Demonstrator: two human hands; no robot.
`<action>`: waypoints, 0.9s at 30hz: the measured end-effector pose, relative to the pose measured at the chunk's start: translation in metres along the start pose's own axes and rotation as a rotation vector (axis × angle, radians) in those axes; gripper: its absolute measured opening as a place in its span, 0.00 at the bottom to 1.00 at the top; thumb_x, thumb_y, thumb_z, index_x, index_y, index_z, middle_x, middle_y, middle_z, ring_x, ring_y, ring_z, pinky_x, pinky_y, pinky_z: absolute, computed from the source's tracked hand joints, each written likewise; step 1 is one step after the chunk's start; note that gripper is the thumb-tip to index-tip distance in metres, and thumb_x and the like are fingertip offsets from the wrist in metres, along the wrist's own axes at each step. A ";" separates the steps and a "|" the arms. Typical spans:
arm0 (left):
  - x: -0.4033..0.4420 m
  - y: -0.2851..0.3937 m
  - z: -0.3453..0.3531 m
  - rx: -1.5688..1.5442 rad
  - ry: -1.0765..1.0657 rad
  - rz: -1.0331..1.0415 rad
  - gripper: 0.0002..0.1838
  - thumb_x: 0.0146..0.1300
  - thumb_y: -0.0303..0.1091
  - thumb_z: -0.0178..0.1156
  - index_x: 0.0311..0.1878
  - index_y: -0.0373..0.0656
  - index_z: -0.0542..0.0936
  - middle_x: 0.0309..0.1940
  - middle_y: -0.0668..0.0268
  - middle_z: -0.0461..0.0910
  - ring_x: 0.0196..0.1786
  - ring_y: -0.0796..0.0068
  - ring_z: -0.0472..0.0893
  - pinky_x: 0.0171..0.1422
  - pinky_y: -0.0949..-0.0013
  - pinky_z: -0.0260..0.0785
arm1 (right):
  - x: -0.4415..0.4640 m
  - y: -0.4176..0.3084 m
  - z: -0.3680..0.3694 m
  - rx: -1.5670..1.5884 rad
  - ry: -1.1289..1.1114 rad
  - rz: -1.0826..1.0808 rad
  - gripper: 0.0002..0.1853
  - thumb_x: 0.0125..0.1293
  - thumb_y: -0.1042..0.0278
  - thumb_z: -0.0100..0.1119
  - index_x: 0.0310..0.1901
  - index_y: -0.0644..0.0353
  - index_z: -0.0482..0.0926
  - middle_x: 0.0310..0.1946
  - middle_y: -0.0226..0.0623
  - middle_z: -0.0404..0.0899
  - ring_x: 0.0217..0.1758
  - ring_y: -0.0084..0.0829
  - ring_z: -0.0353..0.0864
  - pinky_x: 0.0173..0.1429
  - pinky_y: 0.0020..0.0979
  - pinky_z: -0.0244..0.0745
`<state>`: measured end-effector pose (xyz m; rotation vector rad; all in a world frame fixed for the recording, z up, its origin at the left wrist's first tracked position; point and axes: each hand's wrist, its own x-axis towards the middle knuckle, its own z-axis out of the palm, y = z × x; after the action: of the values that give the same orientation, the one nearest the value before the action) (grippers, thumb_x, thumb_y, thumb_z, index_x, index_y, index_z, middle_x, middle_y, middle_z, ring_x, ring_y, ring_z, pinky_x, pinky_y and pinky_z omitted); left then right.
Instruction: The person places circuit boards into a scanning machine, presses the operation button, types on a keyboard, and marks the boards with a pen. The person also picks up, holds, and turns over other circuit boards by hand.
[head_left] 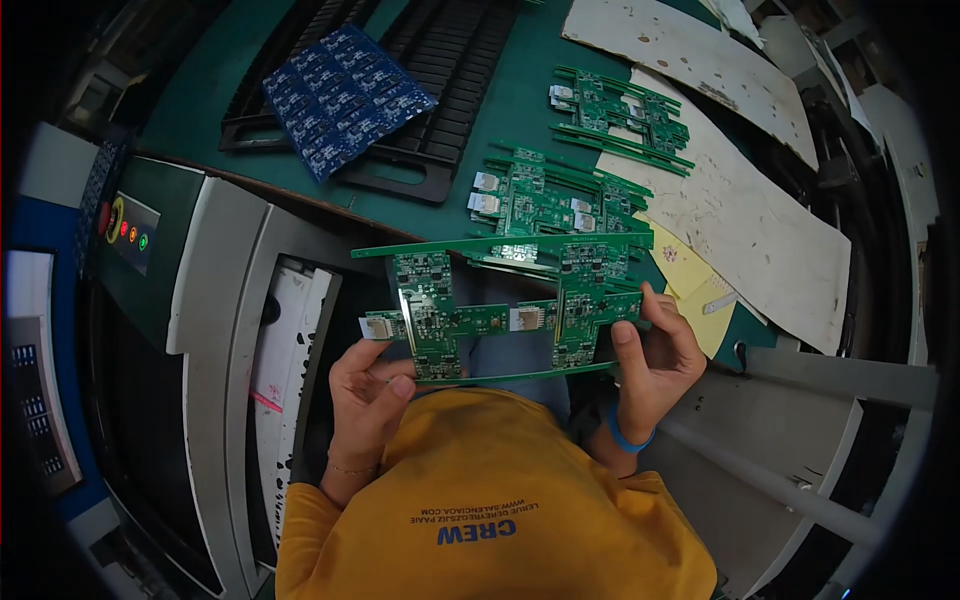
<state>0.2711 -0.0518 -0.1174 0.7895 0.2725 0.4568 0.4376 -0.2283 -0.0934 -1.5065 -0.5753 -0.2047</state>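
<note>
A green circuit board panel (480,320) with cut-out gaps, long edge rails and white connectors is held up in front of my body. My left hand (368,392) grips its lower left corner, thumb in front and fingers partly hidden behind. At the right end, my right hand (655,360) pinches the panel between thumb and fingers. Just beyond it on the green table, more green board panels (520,200) lie in an overlapping pile, partly covered by the held one. Another green panel (610,110) rests farther back.
A blue board panel (345,95) lies tilted on black slotted racks (440,90). Stained white sheets (740,190) and yellow paper (690,270) are on the right of the green table (210,90). At left stands a machine with lit buttons (132,228) and a screen (40,380).
</note>
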 end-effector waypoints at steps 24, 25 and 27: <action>-0.007 -0.003 -0.004 0.054 -0.175 0.117 0.28 0.57 0.17 0.55 0.62 0.32 0.63 0.54 0.52 0.72 0.53 0.62 0.76 0.56 0.71 0.65 | -0.002 0.007 0.001 -0.088 0.001 0.169 0.17 0.48 0.86 0.62 0.44 0.72 0.77 0.33 0.40 0.77 0.33 0.23 0.72 0.42 0.22 0.67; -0.007 -0.003 -0.004 0.054 -0.175 0.117 0.28 0.57 0.17 0.55 0.62 0.32 0.63 0.54 0.52 0.72 0.53 0.62 0.76 0.56 0.71 0.65 | -0.002 0.007 0.001 -0.089 0.000 0.168 0.18 0.48 0.86 0.62 0.44 0.72 0.77 0.33 0.39 0.77 0.33 0.23 0.72 0.42 0.22 0.67; -0.007 -0.003 -0.005 0.069 -0.168 0.114 0.28 0.57 0.16 0.55 0.62 0.32 0.63 0.54 0.52 0.72 0.53 0.62 0.76 0.56 0.72 0.65 | -0.002 0.006 0.001 -0.090 0.000 0.167 0.18 0.48 0.86 0.62 0.44 0.72 0.77 0.32 0.39 0.77 0.33 0.23 0.72 0.42 0.22 0.67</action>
<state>0.2642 -0.0542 -0.1222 0.9089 0.0874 0.4869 0.4384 -0.2274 -0.1002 -1.6336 -0.4422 -0.1029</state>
